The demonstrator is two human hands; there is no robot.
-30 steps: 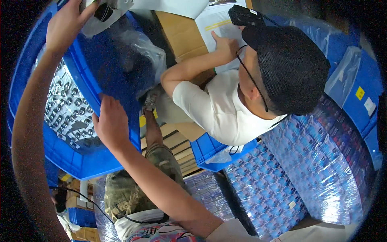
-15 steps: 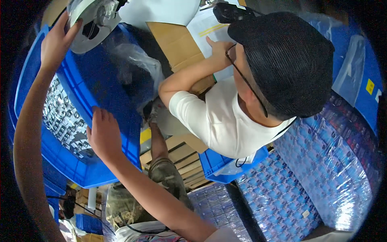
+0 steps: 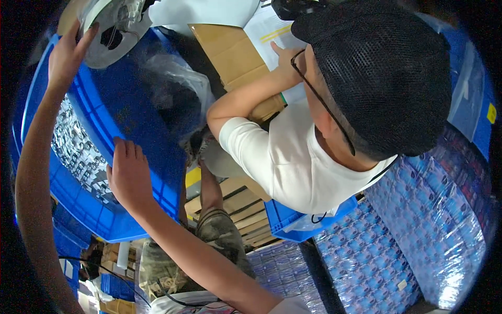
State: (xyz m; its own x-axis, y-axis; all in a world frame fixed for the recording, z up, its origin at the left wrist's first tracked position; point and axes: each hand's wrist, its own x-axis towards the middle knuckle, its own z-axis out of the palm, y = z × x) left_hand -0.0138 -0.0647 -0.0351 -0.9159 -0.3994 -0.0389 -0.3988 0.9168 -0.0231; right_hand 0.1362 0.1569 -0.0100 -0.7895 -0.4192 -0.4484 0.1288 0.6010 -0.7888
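My left hand [image 3: 65, 60] is closed at the edge of a white rounded plastic shell [image 3: 107, 49] at the upper left, its thumb lying over the near face. Dark parts and thin wires show inside the shell. My right hand [image 3: 129, 175] has its fingers hooked over the rim of a large blue plastic bin [image 3: 97, 118], thumb on the inner side. Many small shiny silver-and-black parts [image 3: 78, 152] lie in the bin, between my two forearms. The shell hangs over the bin's far end, and its upper part is cut off by the view's edge.
Close on my right a person in a black mesh cap [image 3: 376, 78] and white shirt [image 3: 293, 157] reaches toward an open cardboard box [image 3: 225, 47]. Crumpled clear plastic [image 3: 183, 78] lies beyond the bin. Film-wrapped stacks [image 3: 366, 251], a small blue tray [image 3: 285, 225] and wooden pallet slats [image 3: 235, 196] stand lower right.
The view has shifted a little, and both my hands, the shell and the bin appear slightly farther left. The other person's capped head has moved right and looms larger. My grips look the same.
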